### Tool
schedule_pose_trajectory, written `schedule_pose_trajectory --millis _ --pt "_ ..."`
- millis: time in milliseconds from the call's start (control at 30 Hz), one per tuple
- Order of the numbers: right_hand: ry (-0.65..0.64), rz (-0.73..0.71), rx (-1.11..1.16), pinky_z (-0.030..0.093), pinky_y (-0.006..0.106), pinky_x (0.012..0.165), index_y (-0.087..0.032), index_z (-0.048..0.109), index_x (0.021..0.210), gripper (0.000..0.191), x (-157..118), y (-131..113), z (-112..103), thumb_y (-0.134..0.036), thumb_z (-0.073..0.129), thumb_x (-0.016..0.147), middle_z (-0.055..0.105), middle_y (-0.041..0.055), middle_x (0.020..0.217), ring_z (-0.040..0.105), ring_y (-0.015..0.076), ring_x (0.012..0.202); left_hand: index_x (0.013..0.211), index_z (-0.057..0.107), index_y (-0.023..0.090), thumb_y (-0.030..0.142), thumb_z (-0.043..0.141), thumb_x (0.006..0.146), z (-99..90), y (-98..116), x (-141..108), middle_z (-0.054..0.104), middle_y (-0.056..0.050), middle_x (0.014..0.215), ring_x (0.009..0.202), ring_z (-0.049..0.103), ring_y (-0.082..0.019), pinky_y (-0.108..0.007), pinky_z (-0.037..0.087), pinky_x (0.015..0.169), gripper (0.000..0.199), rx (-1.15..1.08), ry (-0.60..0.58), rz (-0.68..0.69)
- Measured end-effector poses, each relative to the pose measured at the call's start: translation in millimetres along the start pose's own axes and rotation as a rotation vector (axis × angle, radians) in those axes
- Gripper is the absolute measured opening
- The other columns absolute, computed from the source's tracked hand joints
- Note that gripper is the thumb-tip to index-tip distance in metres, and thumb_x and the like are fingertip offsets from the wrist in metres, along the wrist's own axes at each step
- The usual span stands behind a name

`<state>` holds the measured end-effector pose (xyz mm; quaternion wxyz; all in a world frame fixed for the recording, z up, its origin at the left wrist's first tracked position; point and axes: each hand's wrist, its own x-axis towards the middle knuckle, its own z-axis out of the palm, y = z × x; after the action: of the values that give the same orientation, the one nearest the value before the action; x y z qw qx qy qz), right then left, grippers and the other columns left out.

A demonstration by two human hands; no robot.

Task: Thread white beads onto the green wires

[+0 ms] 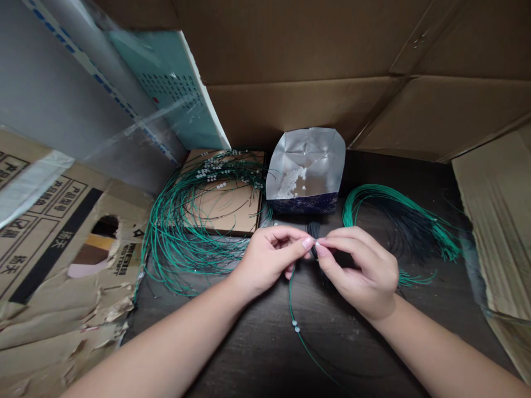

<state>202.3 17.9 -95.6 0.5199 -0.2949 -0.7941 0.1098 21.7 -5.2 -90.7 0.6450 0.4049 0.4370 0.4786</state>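
Note:
My left hand (267,260) pinches a thin green cord (291,293) between thumb and forefinger. The cord hangs below the hand and curves down to the right, with a few pale beads (296,326) on it. Fingertip to fingertip with it, my right hand (362,268) is closed in a pinch on a tiny white piece (317,243), which looks like a bead. The fingers hide most of it. Just behind both hands stands an open silver-lined pouch (305,207) with many small white beads (293,181) inside. Dark strands (312,229) lie behind the fingertips.
At left, beaded green cords (166,237) drape over a flat brown box (236,207). Another bundle of green and black cords (365,193) lies right. Cardboard walls (307,44) close off the back and sides. A teal panel (166,83) leans at back left.

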Motion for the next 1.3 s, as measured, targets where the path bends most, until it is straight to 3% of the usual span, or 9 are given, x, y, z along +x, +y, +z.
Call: schedule_pose_trajectory --millis 267,1033,1300 --pt "0.009 0.006 -0.018 0.059 0.028 0.057 -0.020 0.075 0.095 0.012 1.7 -1.2 0.2 -0.009 0.072 0.091 0.074 0.0051 0.081 0.070 0.0161 0.067 0.084 0.076 0.013 0.059 0.087 0.074 1.3 2.1 -0.4 0.068 0.000 0.066 0.041 0.049 -0.005 -0.018 0.039 0.038 0.048 0.055 0.014 0.003" --pt "-0.033 0.040 0.093 0.055 0.028 0.061 -0.017 0.071 0.094 0.015 1.3 1.4 0.4 -0.003 0.071 0.089 0.070 0.0054 0.083 0.067 0.0153 0.071 0.084 0.074 0.012 0.052 0.086 0.079 1.6 0.3 -1.1 0.056 0.005 0.055 0.041 0.044 -0.006 -0.018 0.033 0.039 0.041 0.086 -0.010 0.051" --pt "-0.055 0.030 0.102 0.054 0.027 0.061 -0.016 0.070 0.096 0.015 2.0 2.0 -0.8 -0.003 0.071 0.089 0.069 0.0052 0.083 0.066 0.0150 0.072 0.083 0.078 0.012 0.050 0.084 0.081 1.9 0.4 -1.7 0.062 0.002 0.059 0.048 0.045 -0.006 -0.019 0.034 0.045 0.038 0.151 0.033 0.111"
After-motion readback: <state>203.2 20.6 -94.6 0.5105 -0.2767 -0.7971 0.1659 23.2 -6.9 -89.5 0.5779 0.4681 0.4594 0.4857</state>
